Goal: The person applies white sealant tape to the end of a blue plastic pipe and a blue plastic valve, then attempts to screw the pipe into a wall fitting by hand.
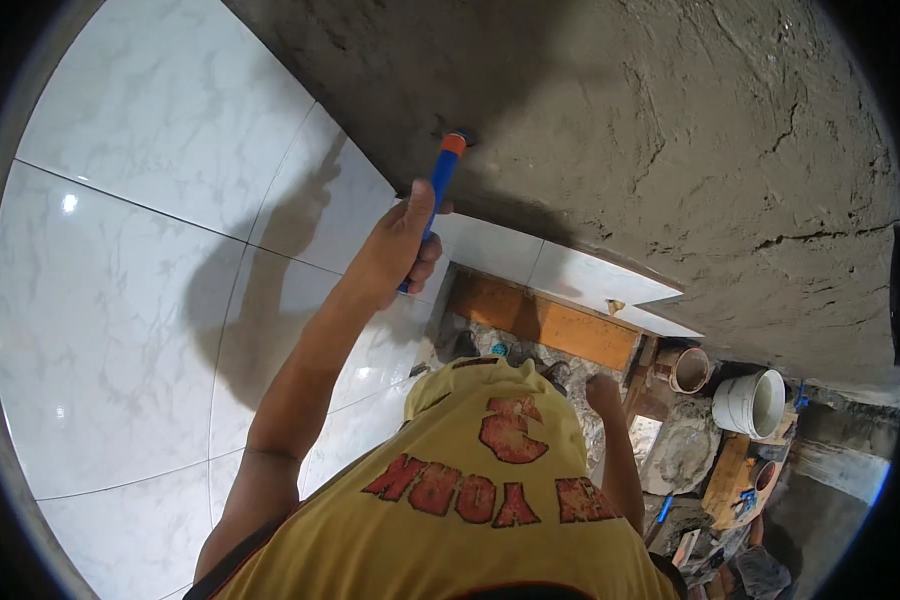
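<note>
My left hand (410,245) grips the blue handle of a tool (440,175) with an orange end and a dark tip against rough grey mortar (670,120) on the wall. White marbled tiles (120,330) cover the wall beside it and cast with my arm's shadow. My right hand (602,392) hangs low beside my yellow shirt, fingers curled; whatever it may hold is hidden. Near it lies an orange-brown board (540,315) below a short row of white tiles (485,240).
At right stand a white bucket (730,405) and a smaller brown bucket (690,370). A wooden plank (725,470) carries small tools, near a grey slab (680,450). Another person (760,570) is at the lower right. Rubble lies around my feet (555,370).
</note>
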`<state>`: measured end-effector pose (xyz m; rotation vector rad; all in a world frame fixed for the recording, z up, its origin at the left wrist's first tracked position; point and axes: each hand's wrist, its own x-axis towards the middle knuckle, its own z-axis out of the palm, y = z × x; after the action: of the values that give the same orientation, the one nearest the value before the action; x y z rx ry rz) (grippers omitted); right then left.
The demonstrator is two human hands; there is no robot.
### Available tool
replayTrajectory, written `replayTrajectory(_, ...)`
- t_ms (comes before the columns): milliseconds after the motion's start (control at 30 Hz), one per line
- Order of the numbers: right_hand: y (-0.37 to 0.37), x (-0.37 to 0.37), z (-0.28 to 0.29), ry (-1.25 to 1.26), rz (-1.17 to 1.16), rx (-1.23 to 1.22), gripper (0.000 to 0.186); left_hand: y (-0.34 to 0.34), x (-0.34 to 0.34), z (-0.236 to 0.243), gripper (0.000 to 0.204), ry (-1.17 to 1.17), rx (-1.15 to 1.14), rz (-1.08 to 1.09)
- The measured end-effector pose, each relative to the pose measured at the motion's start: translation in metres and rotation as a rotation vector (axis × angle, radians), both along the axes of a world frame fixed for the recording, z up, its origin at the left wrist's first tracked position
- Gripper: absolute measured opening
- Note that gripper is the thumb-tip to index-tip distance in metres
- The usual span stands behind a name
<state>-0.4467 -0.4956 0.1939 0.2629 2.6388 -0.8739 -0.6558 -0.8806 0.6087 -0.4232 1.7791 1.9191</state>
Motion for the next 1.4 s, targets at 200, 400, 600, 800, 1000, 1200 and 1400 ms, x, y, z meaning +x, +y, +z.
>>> replayTrajectory(200,-0.116,-0.141,0.159,0.43,0.014,-0.384,0.024,-0.009,-0.001,-0.016,0.071,-0.115,0.484,0.117)
replayTrajectory(400,-0.221,-0.229,0.306,0.247,-0.068,-1.441,0.023,-0.011,0.027,-0.015,0.063,0.034,0.261,0.113)
replayTrajectory(600,-0.278,-0.269,0.378,-0.282,-0.355,-1.83,0.011,-0.014,0.033,-0.009,0.06,0.181,-0.324,-0.079)
replayTrajectory(800,-0.291,-0.288,0.365,-0.298,-0.48,-1.922,0.015,-0.02,0.026,-0.016,0.054,0.012,0.065,-0.041)
replayTrajectory(1000,-0.295,-0.287,0.372,-0.338,-0.502,-1.867,0.016,-0.024,0.036,-0.055,0.048,-0.183,1.221,-0.054)
replayTrajectory(1200,-0.293,-0.288,0.367,-0.31,-0.523,-1.833,0.016,-0.021,0.069,-0.014,0.049,-0.011,0.174,-0.051)
replayTrajectory(1400,-0.29,-0.286,0.375,-0.353,-0.466,-1.897,0.025,-0.049,0.1,-0.021,0.054,0.243,-0.017,0.07)
